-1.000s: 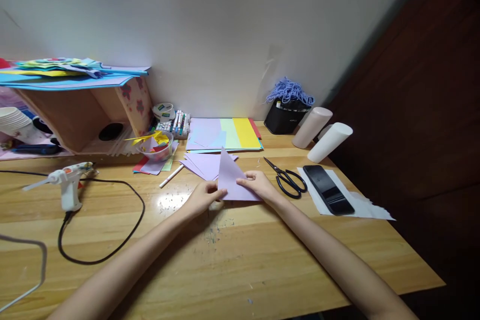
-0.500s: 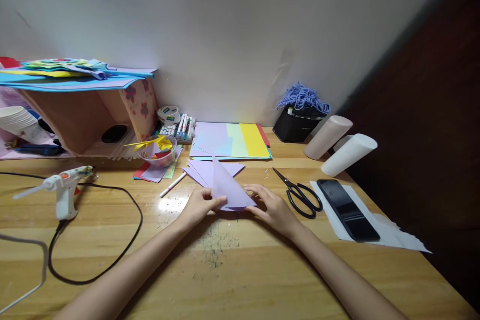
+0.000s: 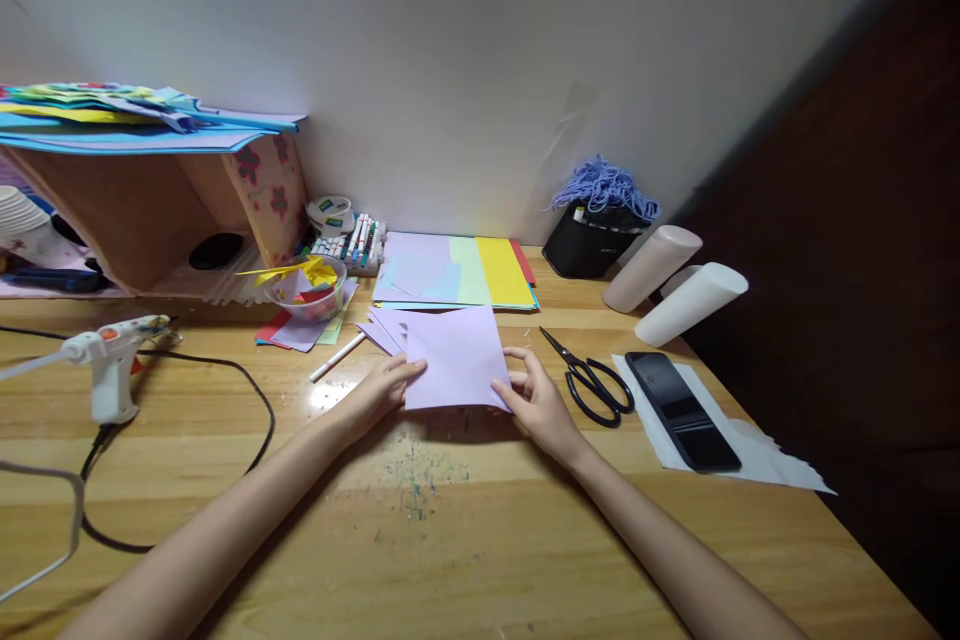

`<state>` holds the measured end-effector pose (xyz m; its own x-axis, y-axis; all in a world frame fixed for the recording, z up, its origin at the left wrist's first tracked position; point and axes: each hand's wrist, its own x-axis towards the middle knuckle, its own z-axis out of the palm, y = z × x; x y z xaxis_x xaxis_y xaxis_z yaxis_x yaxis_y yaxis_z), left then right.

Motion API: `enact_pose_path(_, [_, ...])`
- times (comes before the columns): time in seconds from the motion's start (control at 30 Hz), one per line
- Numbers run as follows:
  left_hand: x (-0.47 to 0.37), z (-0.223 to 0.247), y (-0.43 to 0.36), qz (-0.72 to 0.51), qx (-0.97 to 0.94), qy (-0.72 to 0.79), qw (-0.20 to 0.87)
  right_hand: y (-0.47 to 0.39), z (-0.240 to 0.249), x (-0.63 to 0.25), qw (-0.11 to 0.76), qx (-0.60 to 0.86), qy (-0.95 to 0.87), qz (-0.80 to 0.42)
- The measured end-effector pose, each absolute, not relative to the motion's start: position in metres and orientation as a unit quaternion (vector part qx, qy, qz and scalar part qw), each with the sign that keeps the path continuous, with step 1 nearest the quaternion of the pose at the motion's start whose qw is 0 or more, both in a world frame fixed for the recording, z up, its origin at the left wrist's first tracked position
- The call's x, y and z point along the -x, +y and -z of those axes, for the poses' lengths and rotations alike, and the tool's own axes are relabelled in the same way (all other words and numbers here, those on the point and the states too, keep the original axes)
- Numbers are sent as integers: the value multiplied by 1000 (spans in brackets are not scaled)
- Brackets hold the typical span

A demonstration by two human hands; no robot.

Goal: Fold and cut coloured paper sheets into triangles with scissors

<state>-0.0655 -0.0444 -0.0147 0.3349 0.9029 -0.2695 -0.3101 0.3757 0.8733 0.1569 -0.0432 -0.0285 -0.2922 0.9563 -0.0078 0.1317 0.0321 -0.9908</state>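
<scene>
You are holding a purple sheet (image 3: 454, 360) with both hands, in the middle of the surface (image 3: 465, 560), its near edge casting a shadow on the wood below. Your left hand (image 3: 391, 382) is pinching the left edge, the thumb lying on top and the fingers going partly out of sight beneath. Your right hand (image 3: 534, 405) is gripping lightly by the near right corner: the thumb is pressing on the paper while the fingers are curving beside the right edge, slightly spread.

Just behind your sheet, more purple pieces (image 3: 380, 328) are lying in an overlapping pile, partly covered from view, and a white pen (image 3: 337, 357) is resting to their left. Farther back, a stack of coloured paper (image 3: 466, 270) is lying flat near the wall, showing purple, green, yellow and red.

To the right of your right hand, black-handled scissors (image 3: 590, 378) are pointing away from you, and a phone (image 3: 682, 410) is resting on a white paper piece (image 3: 772, 455). On the left, a clear bowl (image 3: 335, 303) is holding yellow and red scraps, and a glue gun (image 3: 112, 375) is standing with its black cord (image 3: 251, 380) looping across the surface.
</scene>
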Motion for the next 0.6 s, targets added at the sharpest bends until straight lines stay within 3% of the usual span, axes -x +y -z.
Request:
enact_pose_path(0.3, [74,28,-39,-401,-310,412,757,-48,22,-165,288,374,-803,-365])
enact_pose_path(0.6, [70,26,-43,-400,-351,434,726,-38,10,-179,223,325,-800,-452])
